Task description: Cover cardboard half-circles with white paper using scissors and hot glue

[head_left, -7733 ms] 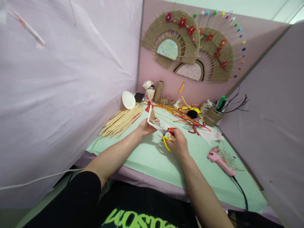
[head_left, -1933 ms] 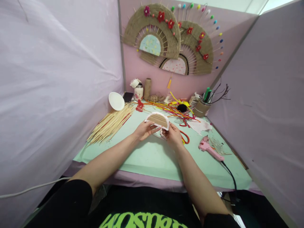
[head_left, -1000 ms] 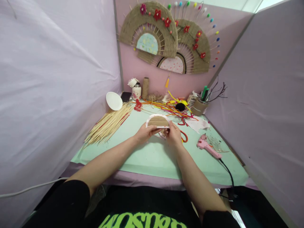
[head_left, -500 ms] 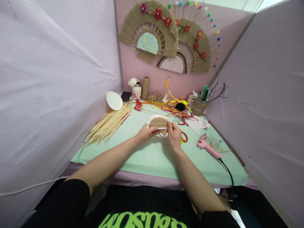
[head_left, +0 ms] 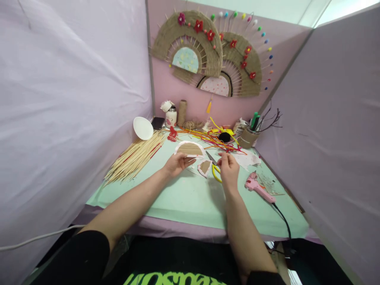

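My left hand grips the lower edge of a half-round cardboard piece with a white border, held above the table. To the right, my right hand is apart from that piece, its fingers pinched together; whatever may be between them is too small to make out. Beside it lie scissors with yellow on the handle, partly hidden by the hand. A smaller wedge-shaped cardboard piece with a pale, spotted border rests on the table between my hands.
Thin sticks lie at the left near a white bowl. Coloured pipe cleaners spread across the back. A pink glue gun with a black cord lies right, below a pen holder. Two decorated fans hang behind.
My right hand has let go of the half-round cardboard and moved right. My left hand has moved slightly left with it, uncovering the smaller piece and the scissors' blades.
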The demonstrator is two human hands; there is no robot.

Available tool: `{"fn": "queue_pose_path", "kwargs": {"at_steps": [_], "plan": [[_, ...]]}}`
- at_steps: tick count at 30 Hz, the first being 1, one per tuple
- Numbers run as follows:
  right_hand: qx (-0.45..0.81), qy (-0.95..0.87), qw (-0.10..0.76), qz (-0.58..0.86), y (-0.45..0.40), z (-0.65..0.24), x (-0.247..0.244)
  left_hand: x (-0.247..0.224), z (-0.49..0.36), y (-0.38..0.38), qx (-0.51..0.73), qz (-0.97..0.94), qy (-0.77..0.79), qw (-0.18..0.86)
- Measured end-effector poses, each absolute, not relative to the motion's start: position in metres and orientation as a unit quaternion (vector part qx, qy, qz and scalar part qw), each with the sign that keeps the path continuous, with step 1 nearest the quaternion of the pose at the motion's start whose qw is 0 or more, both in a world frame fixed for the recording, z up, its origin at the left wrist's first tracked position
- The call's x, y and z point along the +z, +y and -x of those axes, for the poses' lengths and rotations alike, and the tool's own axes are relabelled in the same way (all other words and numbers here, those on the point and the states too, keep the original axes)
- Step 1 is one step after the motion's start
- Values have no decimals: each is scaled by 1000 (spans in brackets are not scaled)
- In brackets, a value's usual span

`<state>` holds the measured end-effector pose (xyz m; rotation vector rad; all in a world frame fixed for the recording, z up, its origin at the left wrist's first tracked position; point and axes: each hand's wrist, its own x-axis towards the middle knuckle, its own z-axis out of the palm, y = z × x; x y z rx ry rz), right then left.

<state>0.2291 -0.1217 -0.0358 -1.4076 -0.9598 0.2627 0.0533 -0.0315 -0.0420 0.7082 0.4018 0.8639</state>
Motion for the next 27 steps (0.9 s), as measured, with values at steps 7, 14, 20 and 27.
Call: {"fn": "queue_pose_path", "kwargs": {"at_steps": [7, 14, 20, 27], "plan": [[-39, -430, 423, 796, -189, -327, -46, -36, -48, -23, 438, -304, 194, 823], [-48, -417, 174, 891, -228, -387, -83, -33, -47, -22, 424, -307, 209, 826], [-21, -437, 126, 890, -220, -385, -92, -35, -48, -22, 417, -313, 221, 824], [-44, -450, 263, 852, -224, -373, -80, -39, -49, -21, 408, -330, 209, 826]]}}
